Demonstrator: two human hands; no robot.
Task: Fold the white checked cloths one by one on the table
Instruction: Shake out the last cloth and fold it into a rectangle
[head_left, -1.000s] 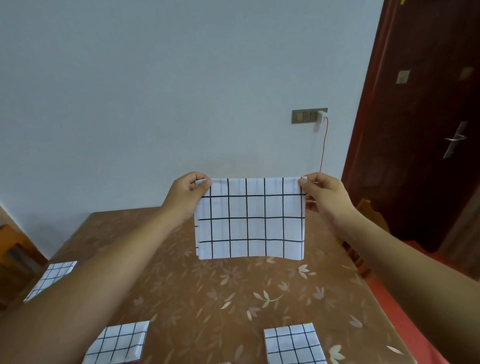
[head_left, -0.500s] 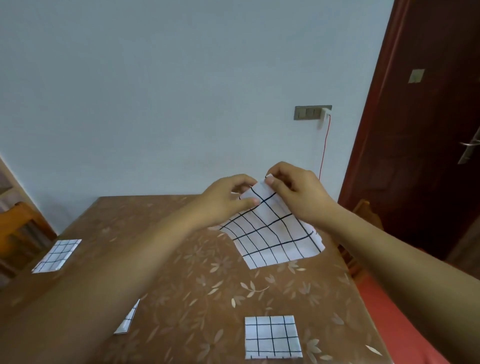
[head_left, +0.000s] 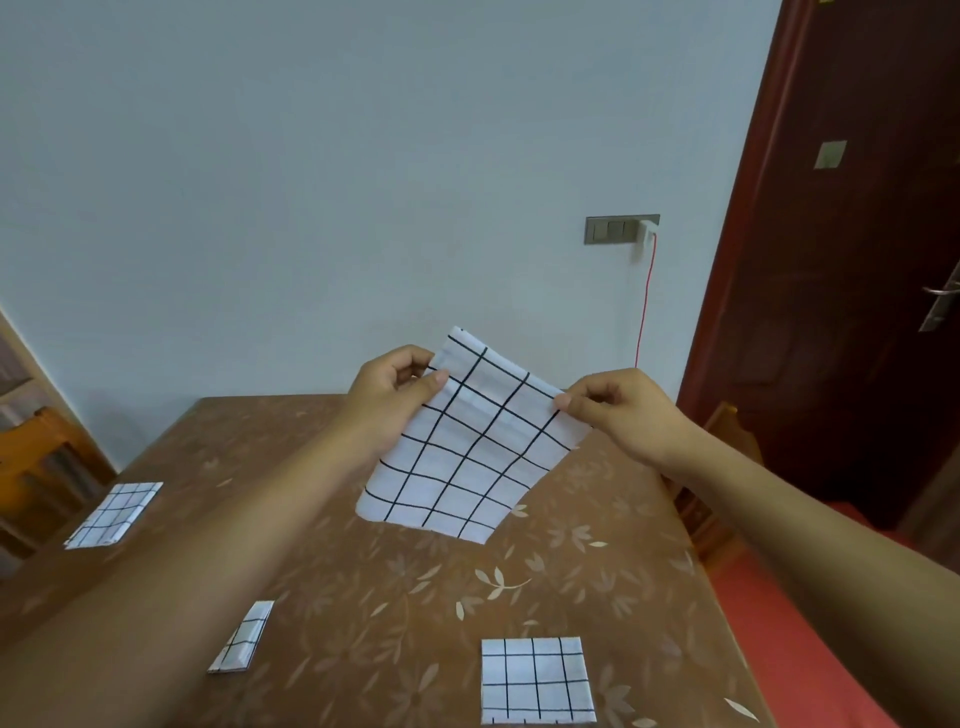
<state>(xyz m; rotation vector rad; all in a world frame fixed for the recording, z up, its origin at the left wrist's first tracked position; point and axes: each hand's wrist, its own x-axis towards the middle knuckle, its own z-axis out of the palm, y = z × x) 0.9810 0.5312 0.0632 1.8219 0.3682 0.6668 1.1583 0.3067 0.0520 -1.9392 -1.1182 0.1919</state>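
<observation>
Hands: both raised over the table (head_left: 415, 597), apart, one at each top corner of the held cloth (head_left: 467, 447).
Left hand (head_left: 395, 387): thumb & curled fingers pinch the cloth's upper-left edge.
Right hand (head_left: 618, 410): thumb & forefinger pinch the upper-right corner, other fingers curled in.
Held cloth: white w/ black checks, in the air above the table's far half, top edge slanting down to the right, lower edge hanging free.
Folded cloth, near right (head_left: 536, 680): flat square on the table by the near edge.
Folded cloth, near left (head_left: 241, 644): flat, partly hidden by the left forearm.
Folded cloth, far left (head_left: 115, 514): flat near the table's left edge.
Table: brown, leaf-pattern top.
Bkgd: wall switch plate (head_left: 615, 229) w/ red cord (head_left: 645, 301), dark door (head_left: 831, 260) at right.
</observation>
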